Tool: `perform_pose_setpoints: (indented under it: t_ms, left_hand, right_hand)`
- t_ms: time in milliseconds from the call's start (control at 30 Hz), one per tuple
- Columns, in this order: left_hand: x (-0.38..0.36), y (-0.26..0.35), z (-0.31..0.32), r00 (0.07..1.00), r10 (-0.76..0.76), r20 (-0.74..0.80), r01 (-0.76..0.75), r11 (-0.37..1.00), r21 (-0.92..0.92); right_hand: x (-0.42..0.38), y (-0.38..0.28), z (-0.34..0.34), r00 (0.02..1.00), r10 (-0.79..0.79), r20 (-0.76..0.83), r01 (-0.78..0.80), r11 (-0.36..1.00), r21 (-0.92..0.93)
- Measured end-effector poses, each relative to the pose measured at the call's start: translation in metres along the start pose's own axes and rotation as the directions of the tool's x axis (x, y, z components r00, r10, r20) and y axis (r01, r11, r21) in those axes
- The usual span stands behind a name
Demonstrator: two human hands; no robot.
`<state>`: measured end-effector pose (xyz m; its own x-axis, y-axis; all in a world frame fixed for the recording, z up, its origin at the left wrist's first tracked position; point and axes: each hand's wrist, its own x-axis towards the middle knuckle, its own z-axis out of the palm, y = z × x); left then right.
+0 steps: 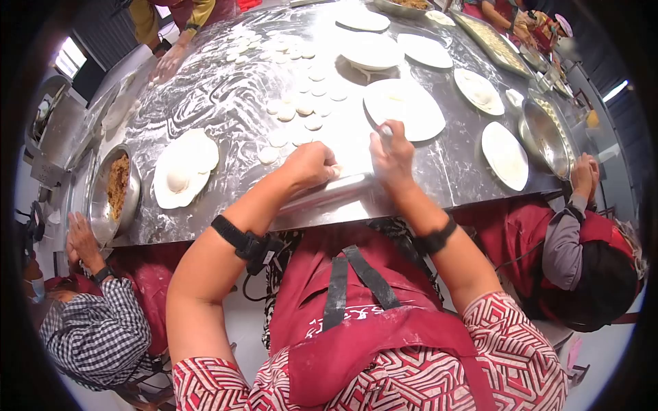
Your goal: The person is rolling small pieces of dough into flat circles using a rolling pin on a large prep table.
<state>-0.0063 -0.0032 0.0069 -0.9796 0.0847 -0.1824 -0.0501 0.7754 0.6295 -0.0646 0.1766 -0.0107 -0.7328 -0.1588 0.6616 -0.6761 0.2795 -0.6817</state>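
Left hand: my left hand point(310, 166) is curled nearly closed, fingertips pinching a small pale dough piece point(335, 171), probably to steady or turn it.
Right hand: my right hand point(395, 159) is wrapped around a stick point(387, 130) whose end pokes out above the fist (a rolling pin, I think; it's blurred).
Dough: it sits between my hands, near the tabletop point(456, 164) edge on my side, likely so my arms can bear down.
Discs: the loose dough discs point(305, 109) lie just beyond my left hand, spread out, perhaps against sticking.
Plates: the large plate point(421, 113) stands just past my right fist, limiting forward travel; the left plate point(168, 195) is well apart.
Room: floury metal opens left of the discs, and a bare stretch runs right of my fist towards the oval plate point(505, 156).
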Motion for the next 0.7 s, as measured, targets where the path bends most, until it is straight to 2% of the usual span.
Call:
perform_pose_setpoints:
  t_ms: [67,100,167,233,267,367,467,567,633,700]
  left_hand:
    - [0.001,0.006,-0.003,0.997,0.071,0.01,-0.071,0.995,0.065]
    - [0.003,0.012,-0.004,0.994,0.106,0.017,-0.107,0.99,0.097]
    - [0.016,0.022,-0.005,0.988,0.151,-0.02,-0.15,0.988,0.022]
    - [0.037,0.025,0.001,0.981,0.17,-0.093,-0.17,0.985,0.007]
    - [0.046,0.023,0.005,0.981,0.167,-0.103,-0.158,0.984,0.087]
    - [0.047,0.011,0.005,0.983,0.105,-0.149,-0.084,0.986,0.144]
    - [0.006,0.012,-0.007,0.986,-0.087,-0.14,0.101,0.991,0.093]
    - [-0.011,0.003,-0.003,0.982,-0.188,-0.035,0.179,0.968,-0.173]
    - [-0.009,0.009,-0.004,0.985,-0.164,-0.06,0.163,0.986,-0.022]
    - [0.001,0.016,-0.009,0.989,-0.143,-0.033,0.144,0.988,0.06]
  right_hand:
    - [-0.026,-0.005,-0.025,0.999,-0.048,0.023,0.048,0.998,-0.041]
    - [-0.039,-0.011,-0.032,0.998,0.057,0.014,-0.058,0.995,0.079]
    - [-0.042,-0.023,-0.041,0.988,-0.149,-0.045,0.147,0.989,-0.03]
    - [-0.048,-0.019,-0.038,1.0,-0.019,-0.018,0.019,0.999,0.037]
    - [-0.047,-0.017,-0.037,0.999,0.038,0.0,-0.038,0.997,0.072]
    - [-0.047,-0.02,-0.042,0.998,0.044,0.044,-0.046,0.998,0.034]
    - [-0.046,-0.012,-0.038,0.998,-0.055,0.001,0.055,0.998,0.013]
    - [-0.022,0.003,-0.016,0.998,-0.063,-0.014,0.063,0.998,0.021]
    - [0.004,0.011,0.007,0.99,-0.134,-0.031,0.134,0.991,-0.017]
    - [0.023,0.022,0.03,0.994,-0.112,-0.011,0.111,0.993,-0.044]
